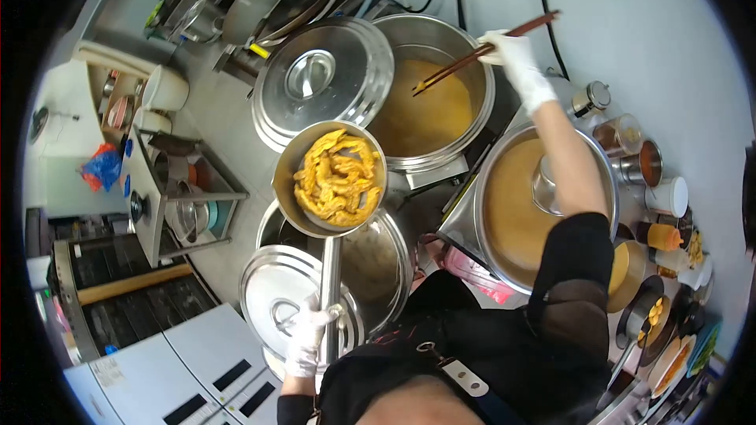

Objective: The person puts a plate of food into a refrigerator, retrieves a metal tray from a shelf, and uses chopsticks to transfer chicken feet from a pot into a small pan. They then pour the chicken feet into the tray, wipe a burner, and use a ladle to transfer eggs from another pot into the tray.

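My left hand (311, 334), in a white glove, is wrapped round the thick metal handle of a steel saucepan (285, 193). Several glossy yellow-brown food pieces (339, 177), shaped like chicken feet, lie heaped in it. Gloved in white too, my right hand (510, 69) grips a pair of long dark wooden chopsticks (471, 58). Their tips hang over a tall steel pot (487, 114) of yellow-brown broth (413, 122), with a small yellow bit (421, 86) at them. A large steel lid (358, 51) overlaps the pot's left side.
Right of me stands a wide pot of brown liquid (504, 220) with a steel container in it. Jars (618, 135) and bowls line the right wall. Below the saucepan are an open pot (386, 267) and another lid (264, 291). A steel table (153, 212) stands left.
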{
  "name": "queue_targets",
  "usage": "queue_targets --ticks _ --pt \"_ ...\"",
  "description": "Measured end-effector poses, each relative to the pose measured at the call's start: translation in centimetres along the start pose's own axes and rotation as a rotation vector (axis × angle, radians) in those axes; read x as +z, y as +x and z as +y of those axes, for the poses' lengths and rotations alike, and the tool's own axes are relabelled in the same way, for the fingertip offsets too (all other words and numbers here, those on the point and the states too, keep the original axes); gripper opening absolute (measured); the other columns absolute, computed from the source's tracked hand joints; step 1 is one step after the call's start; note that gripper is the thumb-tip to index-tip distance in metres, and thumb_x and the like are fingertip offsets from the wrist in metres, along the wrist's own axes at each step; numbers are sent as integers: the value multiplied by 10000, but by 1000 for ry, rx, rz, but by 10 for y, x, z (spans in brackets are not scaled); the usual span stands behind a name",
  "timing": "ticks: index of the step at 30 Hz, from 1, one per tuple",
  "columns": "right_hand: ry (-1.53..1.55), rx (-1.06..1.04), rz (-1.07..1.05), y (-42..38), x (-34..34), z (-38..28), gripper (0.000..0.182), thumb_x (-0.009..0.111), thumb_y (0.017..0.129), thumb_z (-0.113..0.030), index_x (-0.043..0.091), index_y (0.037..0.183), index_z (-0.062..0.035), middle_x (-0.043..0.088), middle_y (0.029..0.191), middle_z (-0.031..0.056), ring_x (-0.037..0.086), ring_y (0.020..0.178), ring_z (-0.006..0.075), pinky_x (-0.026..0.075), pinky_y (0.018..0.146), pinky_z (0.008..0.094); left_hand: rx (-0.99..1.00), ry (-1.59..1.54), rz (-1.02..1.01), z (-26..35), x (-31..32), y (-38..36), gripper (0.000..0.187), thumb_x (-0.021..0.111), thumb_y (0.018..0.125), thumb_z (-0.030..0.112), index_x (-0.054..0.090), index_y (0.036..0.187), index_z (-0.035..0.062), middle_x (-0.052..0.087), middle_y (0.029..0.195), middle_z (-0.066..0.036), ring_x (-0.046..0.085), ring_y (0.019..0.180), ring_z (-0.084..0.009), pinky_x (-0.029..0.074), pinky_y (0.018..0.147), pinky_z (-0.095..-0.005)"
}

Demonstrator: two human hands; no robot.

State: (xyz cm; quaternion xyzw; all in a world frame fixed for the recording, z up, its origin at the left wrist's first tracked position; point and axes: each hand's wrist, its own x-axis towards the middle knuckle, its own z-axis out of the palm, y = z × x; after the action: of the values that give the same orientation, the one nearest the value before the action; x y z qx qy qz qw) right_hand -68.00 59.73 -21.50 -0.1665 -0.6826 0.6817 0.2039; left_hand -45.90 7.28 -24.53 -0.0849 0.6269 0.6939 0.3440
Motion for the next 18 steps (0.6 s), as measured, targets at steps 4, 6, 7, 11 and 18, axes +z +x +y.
queue_targets --ticks 4,6,7,11,18 --pt "111 -105 -68 -71 -11 -75 233 602 879 -143 654 981 60 664 955 142 674 891 219 587 773 295 -29 -24 -29 -8 -15 -1 490 669 778 110 526 1205 -82 615 793 -54 566 604 -122 467 562 -230" --pt "41 -276 -107 -109 -10 -108 229 571 915 -140 647 1001 58 650 1009 160 653 972 221 582 799 317 -51 -42 -45 -2 -15 -4 467 661 796 97 523 1203 -89 613 791 -56 577 615 -130 470 568 -241" --pt "104 -248 -142 -123 -9 -120 233 563 924 -144 645 1000 61 647 1011 160 650 977 222 581 808 324 -51 -56 -57 -5 -16 -4 466 664 799 99 524 1201 -89 611 787 -56 579 615 -132 471 566 -243" --pt "236 -172 -272 -177 6 -139 246 532 949 -155 639 990 63 639 1007 157 645 979 230 577 828 349 -37 -91 -79 -12 -18 -3 444 673 811 95 531 1195 -76 605 779 -50 578 592 -132 470 548 -247" --pt "154 69 -334 -226 49 -95 267 530 968 -194 662 974 39 667 968 134 665 915 232 574 816 343 -24 -108 -127 -18 -20 2 430 671 813 69 532 1193 -76 611 790 -54 580 584 -131 472 541 -252"
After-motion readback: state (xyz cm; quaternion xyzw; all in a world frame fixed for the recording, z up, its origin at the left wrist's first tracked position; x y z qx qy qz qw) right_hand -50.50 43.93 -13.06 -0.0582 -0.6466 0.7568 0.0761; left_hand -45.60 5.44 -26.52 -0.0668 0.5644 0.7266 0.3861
